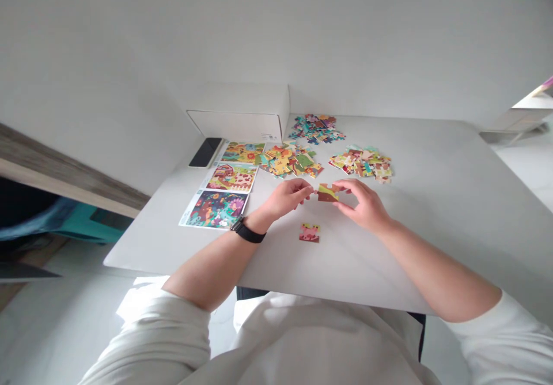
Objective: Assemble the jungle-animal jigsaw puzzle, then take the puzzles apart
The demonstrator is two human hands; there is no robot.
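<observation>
A brown and yellow-green puzzle piece (328, 193) is held above the table between the thumb and fingers of my right hand (365, 203). At its left edge, my left hand (289, 197) has its fingertips pinched together; whether they grip the piece's tab or something small is unclear. Nearer my body, a pink, yellow and dark red piece (310, 233) lies on the table. Beyond my hands are a yellow and green pile of pieces (287, 160), a red, cream and green pile (363, 162) and a smaller-pieced teal and purple pile (317, 128).
Three picture cards lie at the left: an animal scene (242, 152), a farm scene (232, 177) and a dark colourful scene (218, 208). A black phone (206, 152) lies beside them. Behind stands a white box (237, 124) near the wall, on the white table (432, 200).
</observation>
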